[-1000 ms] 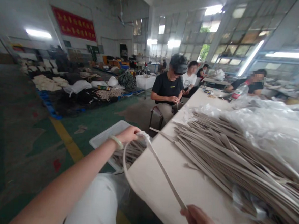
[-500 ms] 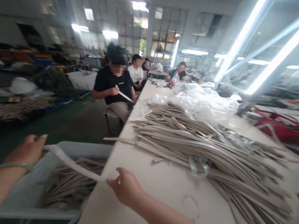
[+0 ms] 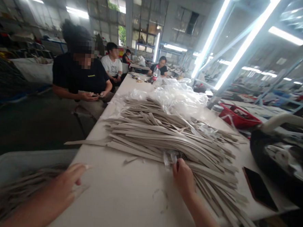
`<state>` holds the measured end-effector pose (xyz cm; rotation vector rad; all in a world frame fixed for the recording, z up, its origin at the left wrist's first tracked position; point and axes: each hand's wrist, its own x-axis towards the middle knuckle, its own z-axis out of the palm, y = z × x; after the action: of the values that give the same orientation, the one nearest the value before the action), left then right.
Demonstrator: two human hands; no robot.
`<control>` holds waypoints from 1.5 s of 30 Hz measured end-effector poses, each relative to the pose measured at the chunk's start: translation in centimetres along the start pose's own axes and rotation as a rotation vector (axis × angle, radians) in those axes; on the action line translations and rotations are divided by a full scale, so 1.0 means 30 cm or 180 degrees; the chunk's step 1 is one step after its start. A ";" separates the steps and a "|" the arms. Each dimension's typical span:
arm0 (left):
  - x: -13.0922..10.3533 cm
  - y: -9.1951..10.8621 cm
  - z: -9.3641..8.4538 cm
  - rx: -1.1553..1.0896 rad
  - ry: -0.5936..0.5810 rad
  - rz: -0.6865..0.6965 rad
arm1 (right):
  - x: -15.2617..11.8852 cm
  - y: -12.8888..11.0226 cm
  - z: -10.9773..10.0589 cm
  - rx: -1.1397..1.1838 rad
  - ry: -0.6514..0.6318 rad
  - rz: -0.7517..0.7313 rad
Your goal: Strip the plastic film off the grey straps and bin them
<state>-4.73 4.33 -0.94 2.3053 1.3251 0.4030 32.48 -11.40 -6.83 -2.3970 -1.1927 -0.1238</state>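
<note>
Long beige strips (image 3: 165, 138) lie in a thick pile across the white table (image 3: 125, 201). My right hand (image 3: 184, 179) is at the pile's near edge, its fingers pressed together beside a small clear plastic piece (image 3: 169, 158); what they pinch is too small to name. My left hand (image 3: 66, 185), blurred by motion, is over the table's left edge. Something pale shows at its fingers, but I cannot tell whether it is held. One strip end (image 3: 78, 142) sticks out past the table's left edge.
At the lower left is a pale bin (image 3: 33, 153) with more strips. Crumpled clear plastic (image 3: 180, 94) and a bottle (image 3: 155, 73) stand beyond the pile. A phone (image 3: 260, 188), a black bag (image 3: 282, 152) and a red basket (image 3: 240, 117) are right. A seated person (image 3: 79, 75) is left.
The view has turned right. My right hand has left the strip held between both hands and reached the pile. My left hand has moved from the bin's far side toward the table. The co-worker's hands are lower.
</note>
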 end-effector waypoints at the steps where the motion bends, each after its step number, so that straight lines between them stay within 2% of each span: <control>1: -0.014 0.091 0.023 -0.0435 -0.0287 -0.0053 | -0.028 -0.031 0.010 0.0104 -0.0029 -0.0127; 3: -0.043 0.241 0.090 -0.1239 -0.0703 -0.0289 | -0.113 -0.099 0.032 0.0404 -0.0166 -0.0468; 4: -0.055 0.295 0.133 -0.1600 -0.0910 -0.0462 | -0.164 -0.132 0.046 0.0683 -0.0311 -0.0741; 6: -0.068 0.364 0.226 -0.2136 -0.1150 -0.0777 | -0.267 -0.185 0.077 0.1102 -0.0623 -0.1282; 9: -0.064 0.387 0.342 -0.2440 -0.1319 -0.0959 | -0.378 -0.231 0.119 0.1449 -0.1037 -0.1915; 12: -0.054 0.363 0.386 -0.2497 -0.1382 -0.1096 | -0.426 -0.245 0.135 0.1760 -0.1318 -0.2220; 15: -0.050 0.334 0.366 -0.2659 -0.1645 -0.1290 | -0.446 -0.254 0.117 0.2391 -0.1509 -0.2296; 17: -0.047 0.320 0.337 -0.2692 -0.1780 -0.1440 | -0.454 -0.270 0.089 0.3105 -0.1890 -0.2122; 18: -0.045 0.316 0.321 -0.2688 -0.1807 -0.1482 | -0.455 -0.282 0.073 0.3554 -0.2195 -0.1843; 20: -0.042 0.314 0.285 -0.2715 -0.1801 -0.1304 | -0.444 -0.316 0.040 0.4448 -0.2778 -0.0795; 22: -0.040 0.322 0.244 -0.2802 -0.1623 -0.0777 | -0.416 -0.353 0.015 0.5006 -0.3210 0.0457; 23: -0.041 0.330 0.223 -0.2873 -0.1545 -0.0480 | -0.397 -0.370 0.007 0.5132 -0.3303 0.0932; 25: -0.046 0.349 0.184 -0.3103 -0.1730 -0.0015 | -0.361 -0.397 -0.002 0.5249 -0.3437 0.1376; 27: -0.054 0.370 0.159 -0.3353 -0.2135 0.0243 | -0.340 -0.415 -0.004 0.5292 -0.3550 0.1449; 28: -0.058 0.378 0.154 -0.3444 -0.2212 0.0293 | -0.338 -0.421 -0.004 0.5255 -0.3578 0.1459; 29: -0.061 0.384 0.155 -0.3500 -0.2128 0.0292 | -0.342 -0.427 -0.003 0.5153 -0.3676 0.1466; 34: -0.051 0.374 0.187 -0.3322 -0.0588 -0.0171 | -0.414 -0.457 -0.002 0.4350 -0.4360 0.1205; 36: -0.041 0.353 0.184 -0.3144 -0.0187 -0.0330 | -0.434 -0.467 -0.008 0.4103 -0.4379 0.1111; 37: -0.038 0.341 0.175 -0.3049 -0.0123 -0.0313 | -0.436 -0.470 -0.010 0.3976 -0.4301 0.1119; 39: -0.041 0.321 0.145 -0.2867 -0.0328 -0.0001 | -0.424 -0.470 -0.012 0.3730 -0.4052 0.1137; 41: -0.055 0.308 0.107 -0.2662 -0.0819 0.0485 | -0.395 -0.461 -0.007 0.3617 -0.3863 0.1193; 43: -0.071 0.300 0.072 -0.2377 -0.1248 0.0928 | -0.357 -0.450 0.000 0.3727 -0.3666 0.1475; 45: -0.084 0.290 0.051 -0.2003 -0.1463 0.1247 | -0.318 -0.441 0.001 0.4002 -0.3460 0.1899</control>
<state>1.12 -2.00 2.15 1.9338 0.4340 0.3222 16.29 -11.50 -4.74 -1.4008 -0.4523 1.7056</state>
